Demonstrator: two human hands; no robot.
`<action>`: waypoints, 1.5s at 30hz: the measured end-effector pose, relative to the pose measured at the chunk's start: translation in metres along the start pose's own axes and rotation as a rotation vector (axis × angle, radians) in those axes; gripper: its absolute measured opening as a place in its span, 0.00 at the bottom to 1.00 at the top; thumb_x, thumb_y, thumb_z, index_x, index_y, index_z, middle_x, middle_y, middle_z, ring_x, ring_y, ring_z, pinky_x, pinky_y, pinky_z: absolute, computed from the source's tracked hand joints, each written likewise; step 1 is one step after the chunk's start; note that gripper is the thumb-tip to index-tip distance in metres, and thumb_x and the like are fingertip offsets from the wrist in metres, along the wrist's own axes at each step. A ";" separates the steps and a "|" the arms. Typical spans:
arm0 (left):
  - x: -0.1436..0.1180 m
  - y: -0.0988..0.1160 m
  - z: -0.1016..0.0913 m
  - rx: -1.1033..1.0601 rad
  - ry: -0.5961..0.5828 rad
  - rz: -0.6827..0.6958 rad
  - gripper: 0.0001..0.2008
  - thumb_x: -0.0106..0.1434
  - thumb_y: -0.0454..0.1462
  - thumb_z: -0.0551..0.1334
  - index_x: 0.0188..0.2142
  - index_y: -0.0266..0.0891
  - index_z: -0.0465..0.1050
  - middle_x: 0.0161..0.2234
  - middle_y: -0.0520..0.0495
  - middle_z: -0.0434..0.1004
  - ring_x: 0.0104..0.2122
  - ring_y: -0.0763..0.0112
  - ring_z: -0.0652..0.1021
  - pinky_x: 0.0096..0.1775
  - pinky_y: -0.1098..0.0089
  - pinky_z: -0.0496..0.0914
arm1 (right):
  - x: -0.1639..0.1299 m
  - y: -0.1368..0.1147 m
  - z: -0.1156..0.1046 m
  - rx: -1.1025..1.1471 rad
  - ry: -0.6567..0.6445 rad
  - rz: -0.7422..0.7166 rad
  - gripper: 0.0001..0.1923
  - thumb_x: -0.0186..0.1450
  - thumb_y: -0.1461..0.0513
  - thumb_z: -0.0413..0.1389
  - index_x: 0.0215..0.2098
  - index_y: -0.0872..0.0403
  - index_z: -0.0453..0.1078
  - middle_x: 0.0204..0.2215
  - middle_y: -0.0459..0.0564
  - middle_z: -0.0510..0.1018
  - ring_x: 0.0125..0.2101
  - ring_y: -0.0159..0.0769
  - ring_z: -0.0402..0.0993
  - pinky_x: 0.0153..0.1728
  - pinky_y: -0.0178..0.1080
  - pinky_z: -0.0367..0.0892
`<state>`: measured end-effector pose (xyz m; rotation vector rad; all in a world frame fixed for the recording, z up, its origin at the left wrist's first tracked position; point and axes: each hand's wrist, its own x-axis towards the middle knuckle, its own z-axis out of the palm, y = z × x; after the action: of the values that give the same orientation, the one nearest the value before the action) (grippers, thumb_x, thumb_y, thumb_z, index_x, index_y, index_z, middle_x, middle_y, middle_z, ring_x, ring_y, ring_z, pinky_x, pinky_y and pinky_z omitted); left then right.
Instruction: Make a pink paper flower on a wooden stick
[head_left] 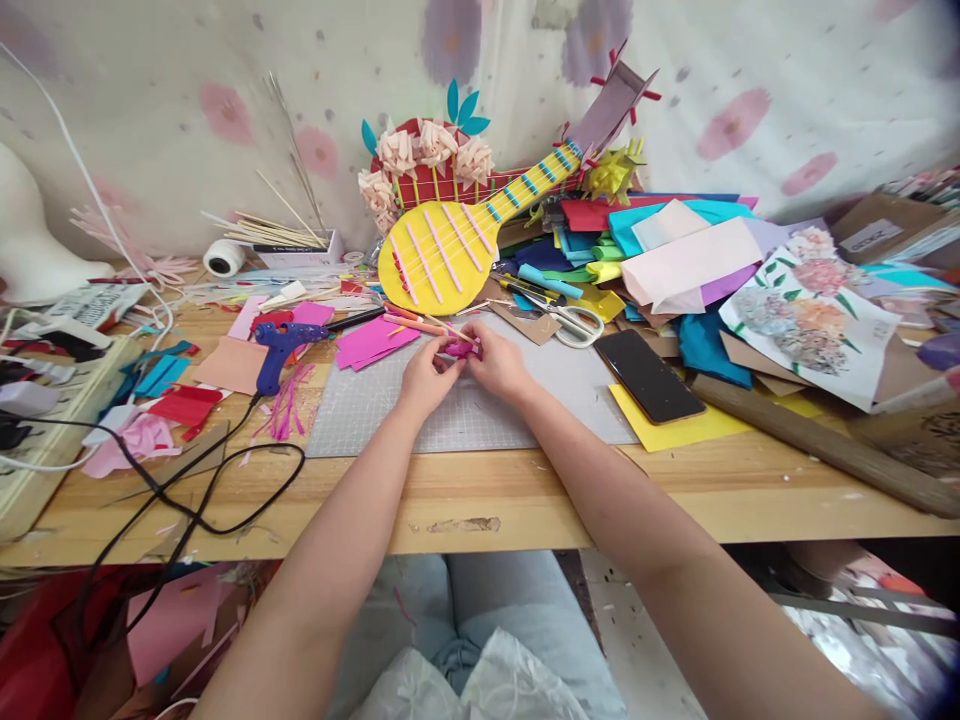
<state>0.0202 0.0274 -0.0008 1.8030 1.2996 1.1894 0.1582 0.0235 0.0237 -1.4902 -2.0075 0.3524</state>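
Observation:
My left hand (424, 378) and my right hand (496, 365) meet over a grey cutting mat (465, 415). Together they pinch a small magenta foam piece (462, 349) on a thin wooden stick. Just behind the hands lie magenta foam sheets (372, 343) and loose pink and orange sticks (411, 322). A yellow foam guitar (450, 250) with pink strips leans behind them.
A blue glue gun (276, 350) with a black cord lies to the left. Scissors (570, 320) and a black phone (649, 375) on yellow paper sit to the right. Piles of coloured foam sheets (660, 250) fill the back right. A wooden board (825, 445) lies diagonally at the right.

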 end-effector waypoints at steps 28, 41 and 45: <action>0.002 -0.001 -0.002 -0.309 0.005 -0.056 0.17 0.50 0.34 0.63 0.41 0.36 0.69 0.27 0.50 0.72 0.26 0.76 0.70 0.29 0.73 0.64 | 0.001 0.007 -0.009 0.259 -0.033 -0.038 0.17 0.58 0.56 0.52 0.45 0.52 0.64 0.32 0.45 0.75 0.27 0.30 0.66 0.28 0.33 0.58; -0.002 0.006 -0.005 -0.388 0.037 -0.081 0.20 0.49 0.33 0.63 0.44 0.37 0.65 0.27 0.52 0.72 0.26 0.77 0.71 0.31 0.73 0.65 | -0.011 0.018 -0.037 -0.236 -0.032 0.015 0.16 0.64 0.54 0.45 0.33 0.52 0.72 0.34 0.48 0.77 0.34 0.35 0.70 0.27 0.34 0.53; -0.002 0.007 -0.006 -0.416 0.024 -0.113 0.22 0.48 0.34 0.64 0.44 0.38 0.65 0.26 0.52 0.73 0.25 0.77 0.72 0.29 0.74 0.65 | -0.012 0.016 -0.035 -0.196 -0.034 -0.012 0.13 0.63 0.55 0.48 0.33 0.52 0.71 0.34 0.48 0.77 0.33 0.34 0.70 0.28 0.34 0.53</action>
<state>0.0169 0.0233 0.0072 1.4026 1.0552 1.3089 0.1944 0.0129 0.0383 -1.5986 -2.1274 0.1807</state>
